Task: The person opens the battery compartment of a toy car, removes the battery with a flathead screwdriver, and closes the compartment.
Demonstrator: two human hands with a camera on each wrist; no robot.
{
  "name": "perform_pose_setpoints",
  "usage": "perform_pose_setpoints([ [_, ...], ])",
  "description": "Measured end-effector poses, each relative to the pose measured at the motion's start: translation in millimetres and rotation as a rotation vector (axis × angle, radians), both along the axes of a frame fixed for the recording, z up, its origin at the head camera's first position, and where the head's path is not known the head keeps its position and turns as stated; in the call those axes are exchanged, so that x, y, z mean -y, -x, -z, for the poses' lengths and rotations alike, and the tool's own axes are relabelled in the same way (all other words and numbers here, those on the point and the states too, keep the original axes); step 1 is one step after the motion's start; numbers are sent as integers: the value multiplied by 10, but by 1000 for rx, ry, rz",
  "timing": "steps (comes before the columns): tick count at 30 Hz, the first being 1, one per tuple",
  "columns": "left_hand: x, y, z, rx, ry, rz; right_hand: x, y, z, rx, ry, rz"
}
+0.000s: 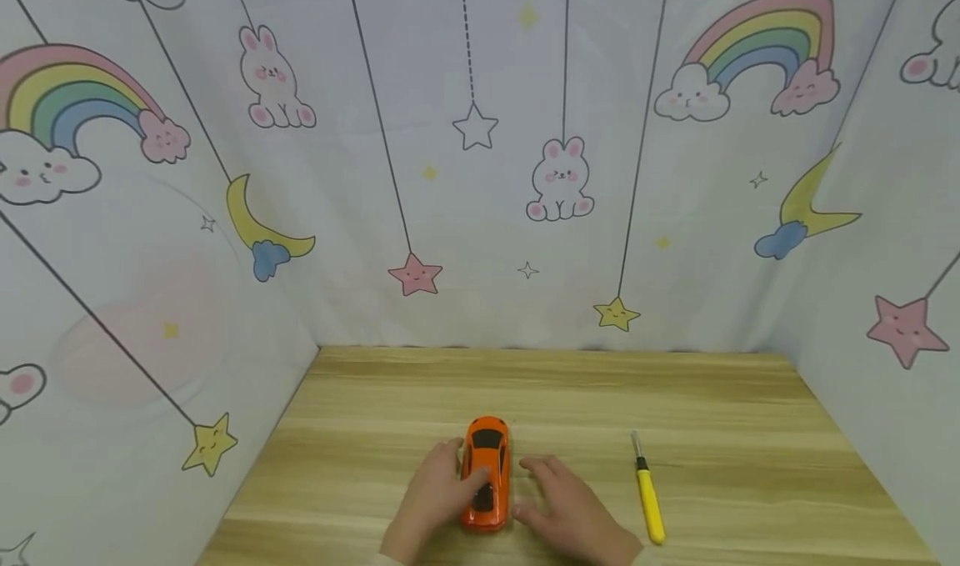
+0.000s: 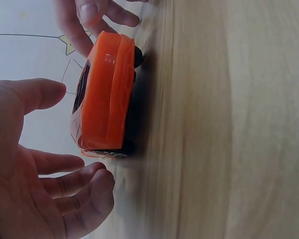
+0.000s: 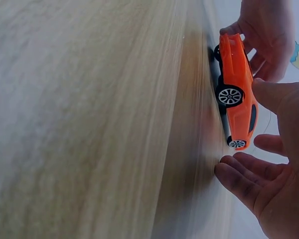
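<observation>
An orange toy car (image 1: 491,463) stands on its wheels on the wooden table, lengthwise away from the person. Beside its left side is my left hand (image 1: 433,493), with the thumb reaching over the near end of the car. The left wrist view shows that thumb (image 2: 47,93) a little off the car body (image 2: 107,94) and the fingers loosely bent by its side. My right hand (image 1: 567,506) is to the right of the car, fingers spread and relaxed, with a gap between them and the car in the head view. Spoked wheels show in the right wrist view.
To the right of the right hand lies a screwdriver (image 1: 649,499) with a yellow handle, its metal shaft pointing away. White cloth walls (image 1: 480,216) printed with rabbits, stars and rainbows enclose the wooden table (image 1: 375,399) at the back and both sides.
</observation>
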State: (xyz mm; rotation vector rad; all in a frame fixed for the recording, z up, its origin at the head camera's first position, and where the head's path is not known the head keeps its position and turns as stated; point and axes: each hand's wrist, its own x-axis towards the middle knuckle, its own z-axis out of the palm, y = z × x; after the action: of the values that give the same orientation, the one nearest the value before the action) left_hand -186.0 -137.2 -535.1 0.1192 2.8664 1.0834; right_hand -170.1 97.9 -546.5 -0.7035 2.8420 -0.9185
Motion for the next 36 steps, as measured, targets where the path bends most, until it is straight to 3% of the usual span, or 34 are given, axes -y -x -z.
perform_pose_setpoints([
  [14, -54, 44, 91, 8, -5, -23, 147, 15, -9, 54, -29, -67],
  [27, -114, 46, 19, 48, -64, -54, 262, 3, -37, 133, 17, -38],
  [36, -145, 31, 7, 46, -106, -84, 292, -20, -56, 119, 74, -23],
])
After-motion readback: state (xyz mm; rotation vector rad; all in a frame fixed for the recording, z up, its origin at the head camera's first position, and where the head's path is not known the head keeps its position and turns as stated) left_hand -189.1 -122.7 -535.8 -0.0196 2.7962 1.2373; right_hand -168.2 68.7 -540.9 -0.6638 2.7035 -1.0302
